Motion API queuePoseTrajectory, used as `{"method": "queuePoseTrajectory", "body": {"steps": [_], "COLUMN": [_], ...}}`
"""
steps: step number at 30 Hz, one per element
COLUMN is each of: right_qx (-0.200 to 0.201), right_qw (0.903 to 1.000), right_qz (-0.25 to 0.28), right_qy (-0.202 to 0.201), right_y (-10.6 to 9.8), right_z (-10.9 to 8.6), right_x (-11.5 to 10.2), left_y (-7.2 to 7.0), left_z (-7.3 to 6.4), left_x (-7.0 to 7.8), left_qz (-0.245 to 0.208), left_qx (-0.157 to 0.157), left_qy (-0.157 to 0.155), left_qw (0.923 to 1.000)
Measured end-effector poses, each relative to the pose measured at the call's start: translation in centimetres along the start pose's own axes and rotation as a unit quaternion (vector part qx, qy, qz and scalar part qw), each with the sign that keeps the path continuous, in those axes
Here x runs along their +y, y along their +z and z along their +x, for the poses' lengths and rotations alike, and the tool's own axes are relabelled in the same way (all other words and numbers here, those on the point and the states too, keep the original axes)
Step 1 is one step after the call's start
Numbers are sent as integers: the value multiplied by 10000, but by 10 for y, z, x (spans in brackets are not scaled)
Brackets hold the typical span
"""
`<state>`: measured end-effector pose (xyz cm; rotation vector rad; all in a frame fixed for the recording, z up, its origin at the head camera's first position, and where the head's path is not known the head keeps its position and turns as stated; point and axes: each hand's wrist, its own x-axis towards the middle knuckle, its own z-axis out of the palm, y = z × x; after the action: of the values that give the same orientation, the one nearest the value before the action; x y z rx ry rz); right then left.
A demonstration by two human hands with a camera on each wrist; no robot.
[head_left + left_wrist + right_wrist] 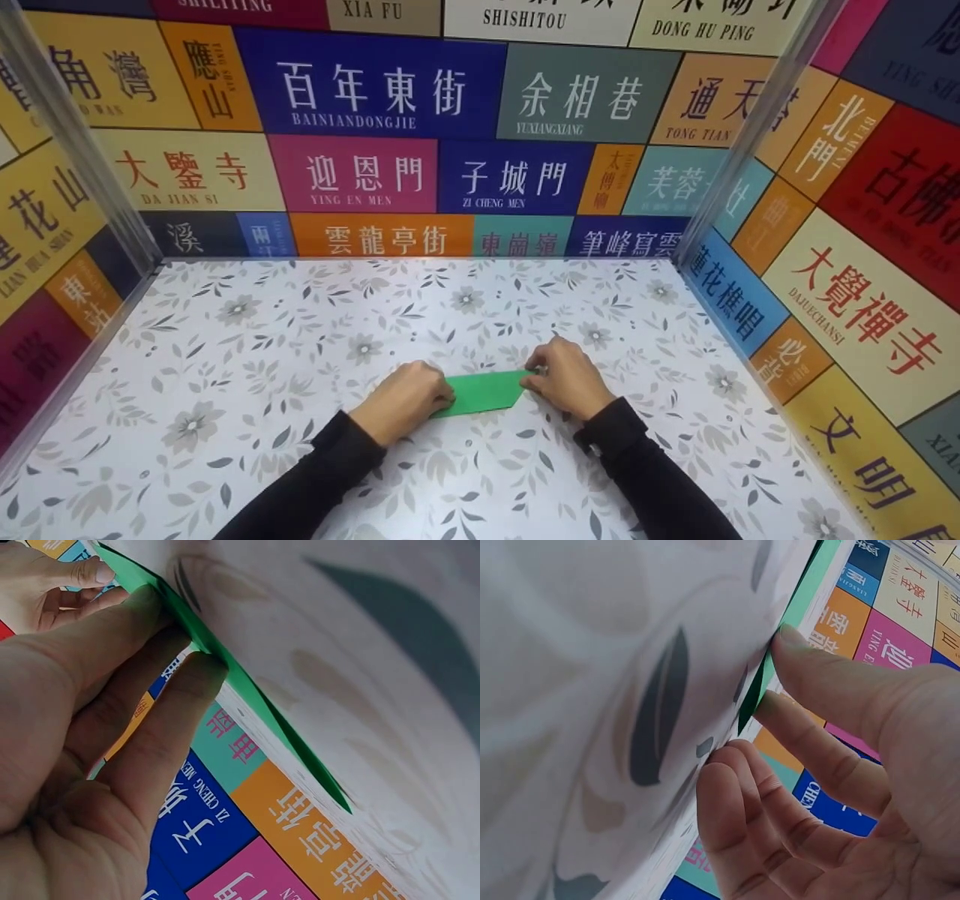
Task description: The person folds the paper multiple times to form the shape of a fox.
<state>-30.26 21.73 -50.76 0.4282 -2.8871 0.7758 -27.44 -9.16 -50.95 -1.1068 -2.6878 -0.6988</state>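
A folded strip of green paper [484, 392] lies on the patterned tabletop in the head view, its right end slanting to a point. At its left end my left hand [409, 397] holds it; in the left wrist view the thumb and bent fingers [202, 671] meet the paper [251, 701], and one end sticks out past them. My right hand [566, 375] pinches the upper right corner. Seen from the right wrist, the thumb [802, 652] and index finger are at the paper's edge [756, 694], while the other fingers curl near the tabletop. The paper's underside is hidden.
The tabletop [247, 360] has a white cover printed with grey leaves and flowers. Behind it rises a wall [465, 90] of coloured panels with Chinese lettering. Similar panels stand at both sides, with clear corner strips [712, 187] where they meet.
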Motion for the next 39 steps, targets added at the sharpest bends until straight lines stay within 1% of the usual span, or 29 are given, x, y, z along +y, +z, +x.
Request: {"method": "queuePoseTrajectory", "body": {"steps": [6, 12, 14, 17, 21, 23, 26, 29, 33, 36, 39], "right_qx": [49, 63, -5, -80, -126, -160, -123, 23, 104, 35, -43], "right_qw": [9999, 9988, 9981, 9966, 9936, 9924, 9922, 9928, 9932, 9923, 9905], "right_qz": [79, 419, 565, 811, 1119, 1216, 1242, 1189, 1143, 1219, 1320], "right_qy": [-44, -247, -229, -85, 73, 65, -34, -163, -210, -225, -373], "right_y": [-1, -3, -4, -7, -10, -11, -11, -10, -10, -9, -8], "right_z": [2, 3, 2, 2, -1, -2, -5, -8, -11, -13, -16], "right_x": [1, -2, -3, -6, -10, -12, -16, -20, -26, -30, -34], "left_y": [0, 1, 1, 0, 0, 0, 0, 0, -1, -2, -2], "left_z": [1, -2, -3, -2, 0, 0, 0, 0, -1, -1, 0], "left_x": [2, 3, 3, 3, 2, 1, 2, 3, 4, 4, 5], "left_qz": [63, 13, -16, -50, -49, -12, 67, 115, 54, -2, -36], "left_qx": [57, 102, 77, 10, -31, -17, 30, 76, 60, 23, -2], "left_qy": [-44, -54, -69, -135, -132, -82, 4, 83, 27, -31, -53], "left_qw": [10000, 9999, 9999, 9999, 9999, 10000, 10000, 9999, 10000, 10000, 10000]}}
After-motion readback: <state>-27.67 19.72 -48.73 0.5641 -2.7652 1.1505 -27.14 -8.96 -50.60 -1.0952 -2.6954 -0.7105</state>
